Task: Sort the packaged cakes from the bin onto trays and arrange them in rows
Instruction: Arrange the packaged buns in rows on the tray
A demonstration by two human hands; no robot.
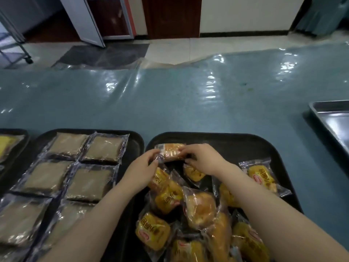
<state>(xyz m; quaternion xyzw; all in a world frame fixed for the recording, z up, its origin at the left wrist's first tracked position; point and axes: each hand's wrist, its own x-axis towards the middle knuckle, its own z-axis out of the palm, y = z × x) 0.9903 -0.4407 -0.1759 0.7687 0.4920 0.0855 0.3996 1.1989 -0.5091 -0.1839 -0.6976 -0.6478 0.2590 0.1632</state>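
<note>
A small golden packaged cake lies near the far left corner of the right black tray. My left hand pinches its left end and my right hand grips its right end. Several more yellow packaged cakes lie in a loose heap on the near part of this tray, under my forearms. One yellow cake lies apart at the tray's right side. The left black tray holds several flat brown square packaged cakes set in two rows.
A third black tray with a yellow package shows at the far left edge. A metal tray sits at the right. The table is covered in shiny blue plastic. Beyond it are a tiled floor and a wheeled rack.
</note>
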